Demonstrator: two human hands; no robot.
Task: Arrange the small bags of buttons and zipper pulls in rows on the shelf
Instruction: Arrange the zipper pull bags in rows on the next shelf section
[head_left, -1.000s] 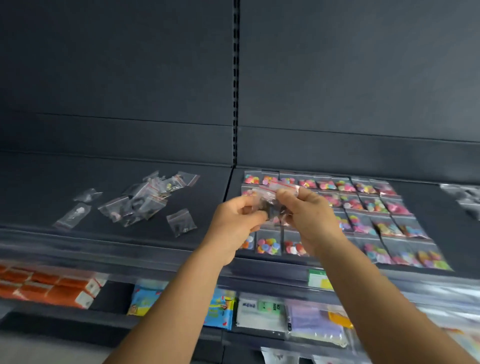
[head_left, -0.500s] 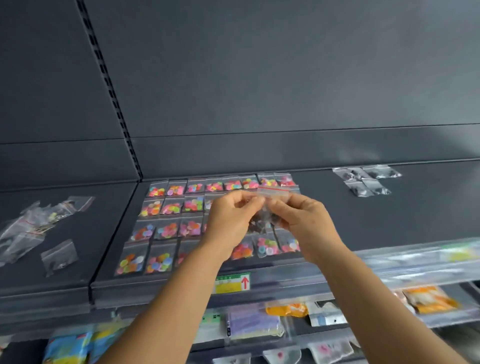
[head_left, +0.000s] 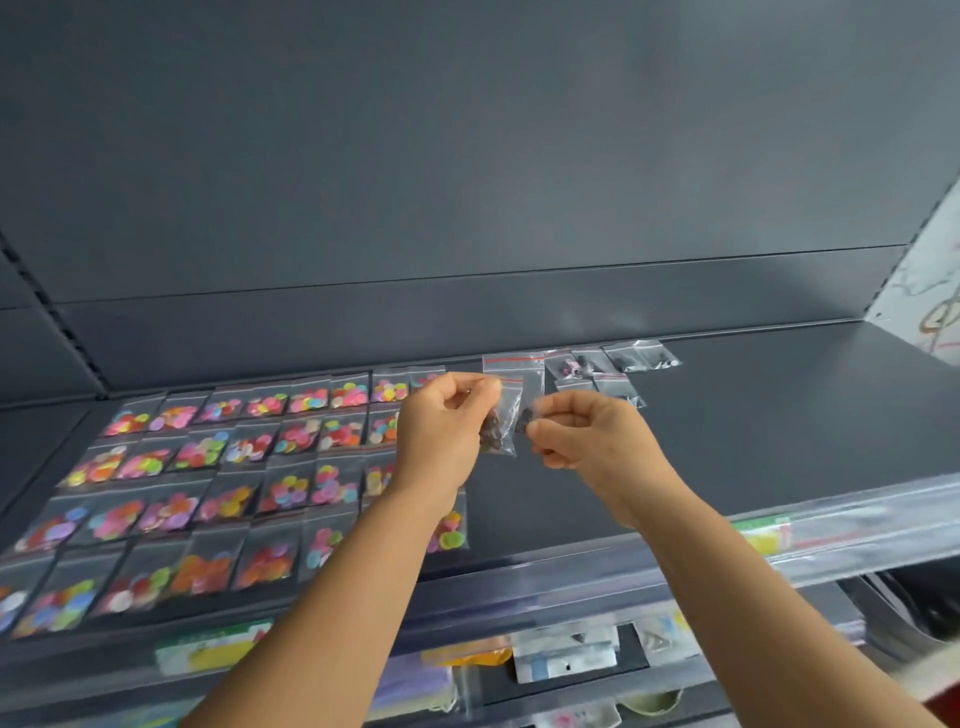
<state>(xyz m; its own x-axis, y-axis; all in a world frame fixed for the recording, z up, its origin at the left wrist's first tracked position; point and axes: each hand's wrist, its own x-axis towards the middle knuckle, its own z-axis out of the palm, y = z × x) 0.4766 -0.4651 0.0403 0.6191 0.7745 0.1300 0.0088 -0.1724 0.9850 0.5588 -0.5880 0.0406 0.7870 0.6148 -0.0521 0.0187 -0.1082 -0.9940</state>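
My left hand (head_left: 441, 431) pinches a small clear bag of dark pieces (head_left: 500, 422) by its red-striped top. My right hand (head_left: 584, 434) pinches the lower end of a second clear bag (head_left: 532, 376), which stands just behind the first. Both hands hover above the dark grey shelf (head_left: 727, 441), slightly apart. To the left, bags of coloured buttons (head_left: 249, 467) lie flat in neat rows; my left arm hides some of them. A few bags of dark pieces (head_left: 613, 366) lie in a small group at the back of the shelf, just beyond my hands.
The shelf's clear plastic front rail (head_left: 831, 530) carries price labels. Below it hang packaged goods (head_left: 566, 657) on lower shelves. A dark back panel (head_left: 467, 182) rises behind the shelf. A white patterned side panel (head_left: 930, 291) closes the right end.
The view has swung right, so the loose pile on the left shelf is out of sight. My hands have drawn apart, each holding one bag, and moved toward the dark bags at the back.
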